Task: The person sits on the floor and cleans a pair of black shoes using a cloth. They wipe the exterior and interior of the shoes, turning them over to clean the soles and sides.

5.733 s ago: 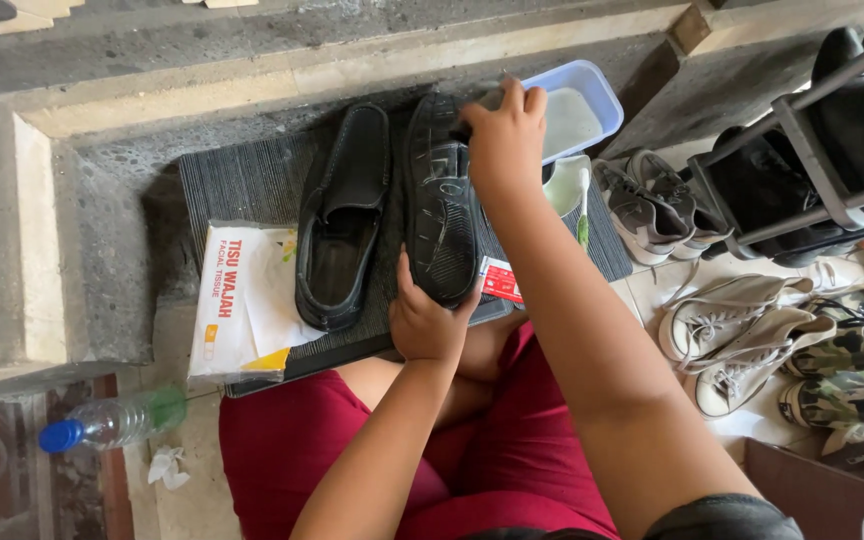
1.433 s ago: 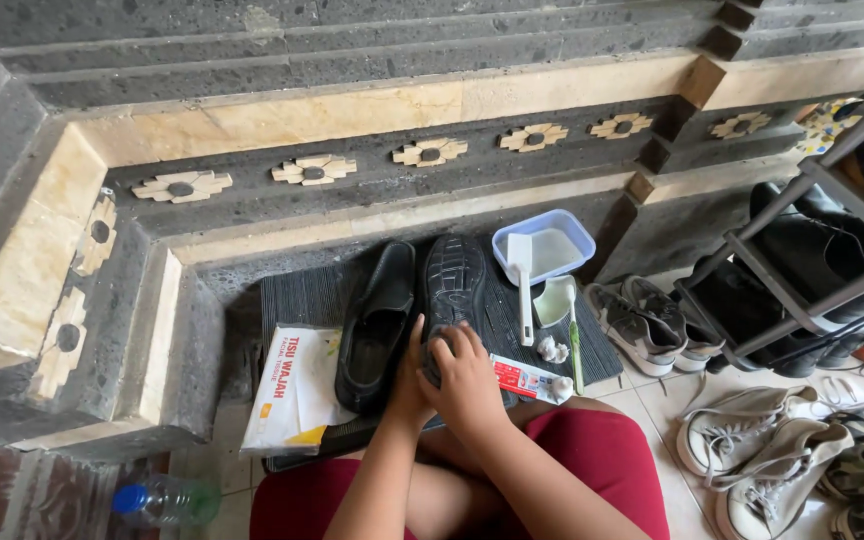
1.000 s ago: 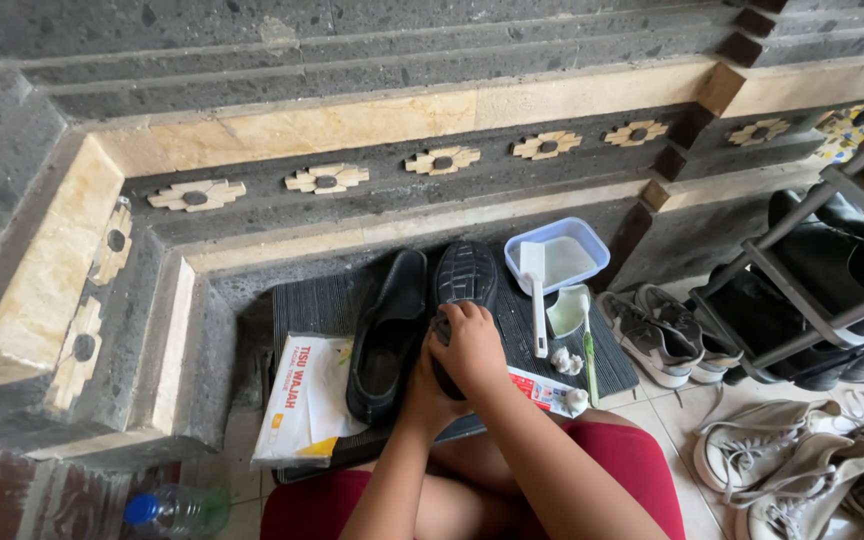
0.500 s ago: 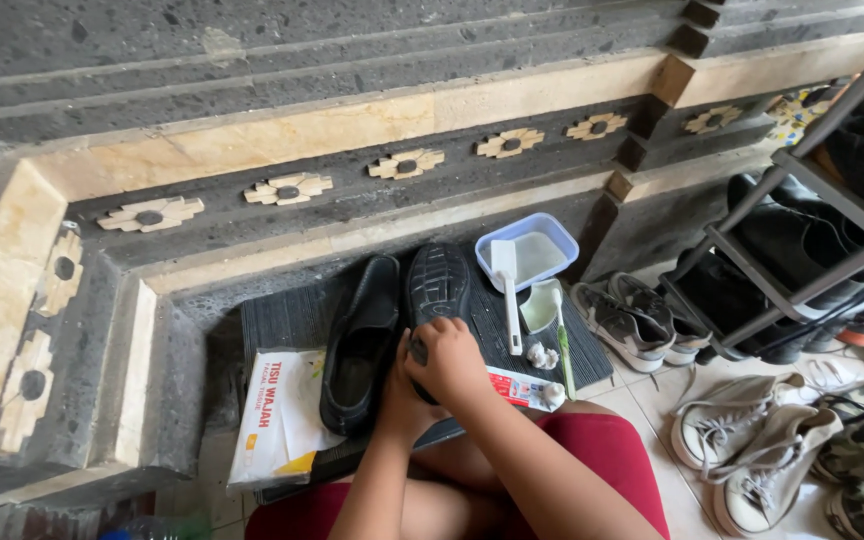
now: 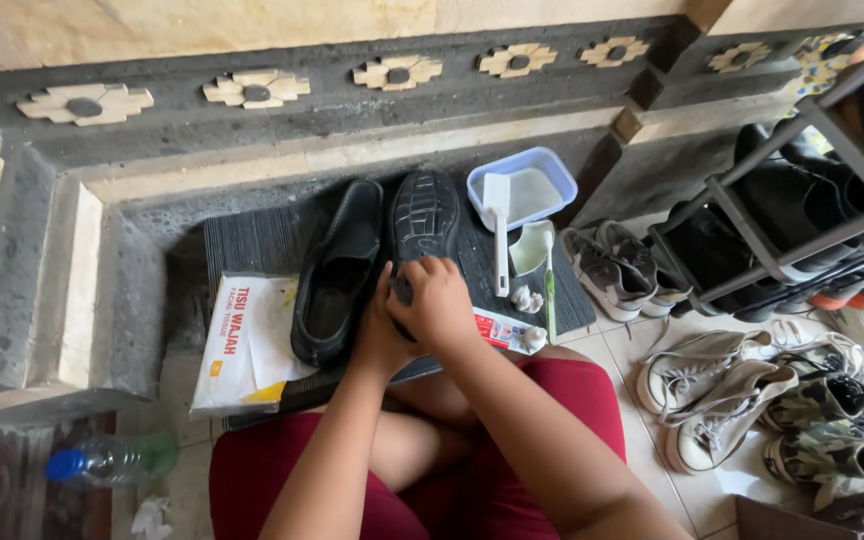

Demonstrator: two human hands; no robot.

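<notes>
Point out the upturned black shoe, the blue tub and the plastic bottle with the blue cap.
upturned black shoe (image 5: 426,212), head view, on its ribbed sole.
blue tub (image 5: 558,180), head view, on its right rim.
plastic bottle (image 5: 117,459), head view, on its clear body.

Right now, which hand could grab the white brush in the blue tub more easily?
Probably the right hand. It lies on the upturned shoe, on the side nearer the brush and tub. The left hand sits farther off, between the two shoes.

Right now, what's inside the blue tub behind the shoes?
The blue tub holds pale, cloudy liquid, and a white brush leans over its rim. Anything beneath the liquid is hidden.
</notes>
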